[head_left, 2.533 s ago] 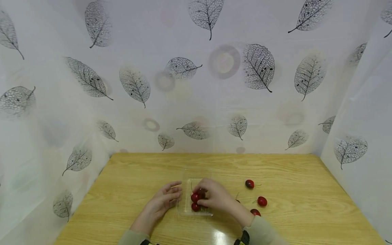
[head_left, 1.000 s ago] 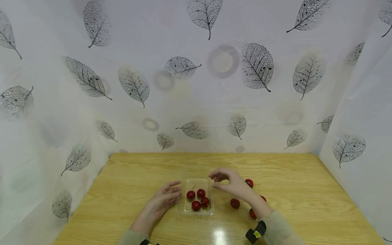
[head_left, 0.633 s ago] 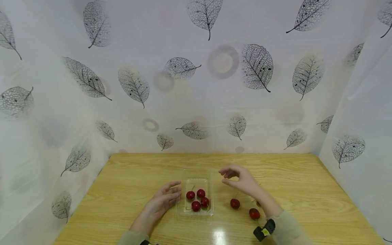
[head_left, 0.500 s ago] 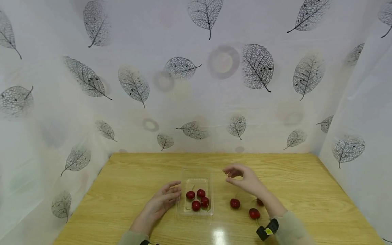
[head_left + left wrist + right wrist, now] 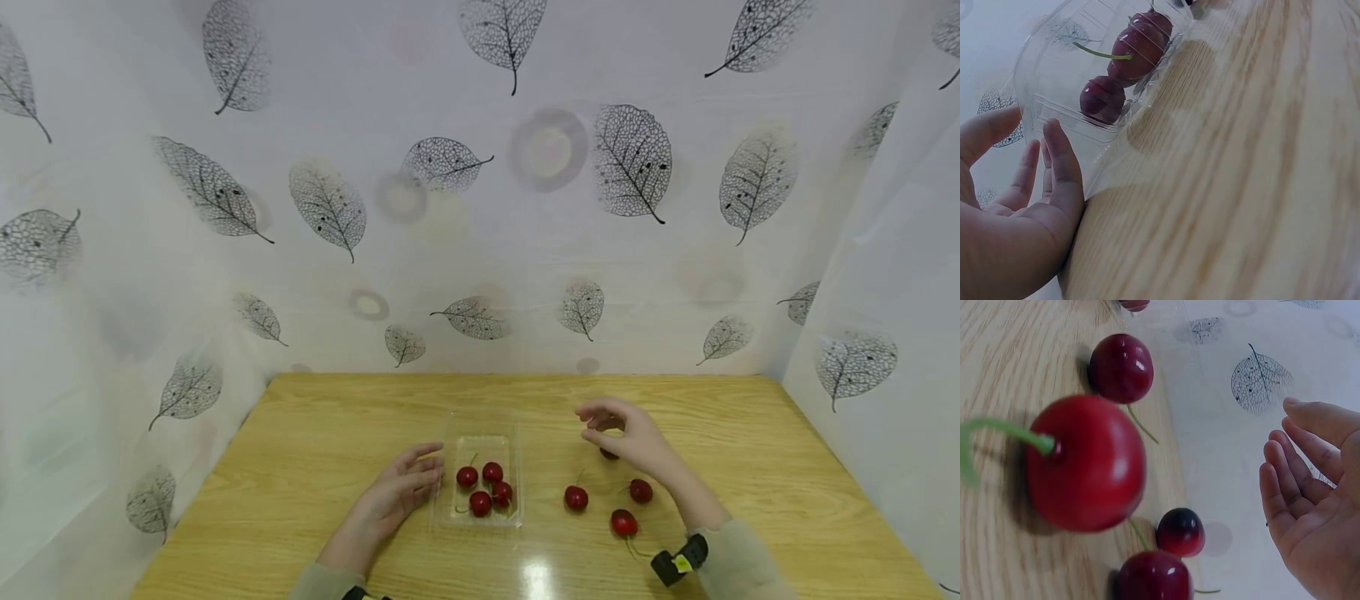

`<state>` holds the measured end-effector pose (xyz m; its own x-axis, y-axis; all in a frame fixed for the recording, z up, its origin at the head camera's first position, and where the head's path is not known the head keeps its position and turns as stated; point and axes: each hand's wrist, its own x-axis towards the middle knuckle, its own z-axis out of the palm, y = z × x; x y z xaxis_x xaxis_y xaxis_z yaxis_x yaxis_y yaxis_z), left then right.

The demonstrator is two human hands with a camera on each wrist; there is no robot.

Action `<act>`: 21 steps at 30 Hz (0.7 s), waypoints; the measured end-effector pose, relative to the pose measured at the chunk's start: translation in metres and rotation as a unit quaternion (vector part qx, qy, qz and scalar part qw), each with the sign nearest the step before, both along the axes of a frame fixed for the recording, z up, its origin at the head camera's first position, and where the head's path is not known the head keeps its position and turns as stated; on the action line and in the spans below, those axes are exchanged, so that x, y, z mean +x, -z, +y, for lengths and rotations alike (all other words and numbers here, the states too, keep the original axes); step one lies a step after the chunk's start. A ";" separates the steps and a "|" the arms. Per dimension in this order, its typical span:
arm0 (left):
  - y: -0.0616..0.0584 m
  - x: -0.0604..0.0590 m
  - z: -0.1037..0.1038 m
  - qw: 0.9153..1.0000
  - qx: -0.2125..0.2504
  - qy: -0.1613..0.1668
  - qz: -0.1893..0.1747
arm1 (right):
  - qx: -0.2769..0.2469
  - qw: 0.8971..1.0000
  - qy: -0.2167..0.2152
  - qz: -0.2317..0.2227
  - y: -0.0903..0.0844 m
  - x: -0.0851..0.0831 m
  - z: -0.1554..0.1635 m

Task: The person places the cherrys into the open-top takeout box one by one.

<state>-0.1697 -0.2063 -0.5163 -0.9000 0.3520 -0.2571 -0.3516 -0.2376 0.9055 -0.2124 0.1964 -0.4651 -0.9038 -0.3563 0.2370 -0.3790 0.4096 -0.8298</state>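
Head view: a person's two hands work over a wooden table (image 5: 337, 433) set against a leaf-printed curtain (image 5: 480, 192). The left hand (image 5: 401, 487) lies flat on the table, fingers straight and close together, their tips touching the left wall of a clear plastic tray (image 5: 483, 437). The tray holds four red cherries (image 5: 483, 487), grouped in its near half. The right hand (image 5: 630, 437) hovers above the table to the right of the tray, fingers loosely curled with thumb and forefinger apart, holding nothing. A dark cherry (image 5: 609, 454) shows just under its palm edge; whether the hand touches it cannot be told. Three loose cherries (image 5: 576, 497) lie on the table between the tray and the right forearm, apart from one another.

Left wrist view: the straight fingers (image 5: 1063, 165) rest against the tray wall (image 5: 1054, 69), with cherries visible through the plastic (image 5: 1102, 99).

Right wrist view: the right palm (image 5: 1319, 506) is empty, fingers side by side and gently bent; loose cherries (image 5: 1085, 465) lie on the table beside it, well apart from the fingertips.
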 end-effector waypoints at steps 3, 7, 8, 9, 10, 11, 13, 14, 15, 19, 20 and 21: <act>0.000 0.000 0.000 1.000 0.001 0.000 0.001 | 0.001 1.000 0.008 -0.007 0.001 -0.002 0.006; 0.000 0.000 0.000 1.000 0.001 0.000 0.003 | 0.003 1.000 0.018 -0.009 0.006 -0.003 0.014; 0.000 0.000 0.000 1.000 0.001 0.000 0.003 | 0.005 1.000 0.020 -0.008 0.007 -0.004 0.016; 0.000 0.000 0.000 1.000 0.001 0.000 0.002 | 0.006 1.000 0.024 -0.005 0.009 -0.004 0.017; 0.000 0.000 0.000 1.000 0.000 0.000 0.002 | 0.009 1.000 0.026 -0.002 0.011 -0.004 0.019; 0.000 0.000 0.000 1.000 0.000 0.000 0.002 | 0.010 1.000 0.029 0.001 0.013 -0.004 0.021; 0.000 0.000 0.000 1.000 0.000 0.000 0.000 | 0.014 0.999 0.032 0.005 0.016 -0.004 0.025; -0.001 0.001 0.000 1.000 0.000 0.000 0.000 | 0.014 0.999 0.035 0.005 0.017 -0.003 0.026; -0.001 0.001 0.001 1.000 0.000 0.000 0.000 | 0.014 0.999 0.038 0.002 0.018 -0.003 0.028; -0.002 0.002 0.001 1.000 0.000 0.000 -0.002 | 0.018 0.999 0.045 -0.014 0.021 -0.003 0.034; -0.002 0.002 0.001 1.000 0.000 0.000 -0.002 | 0.019 0.998 0.048 -0.019 0.022 -0.002 0.035; -0.002 0.002 0.001 1.000 0.000 0.000 -0.002 | 0.021 0.998 0.049 -0.022 0.023 -0.002 0.036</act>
<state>-0.1681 -0.2056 -0.5140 -0.8994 0.3514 -0.2601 -0.3545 -0.2379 0.9043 -0.2145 0.2329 -0.4879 -0.9441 -0.2741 0.1833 -0.2992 0.4785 -0.8255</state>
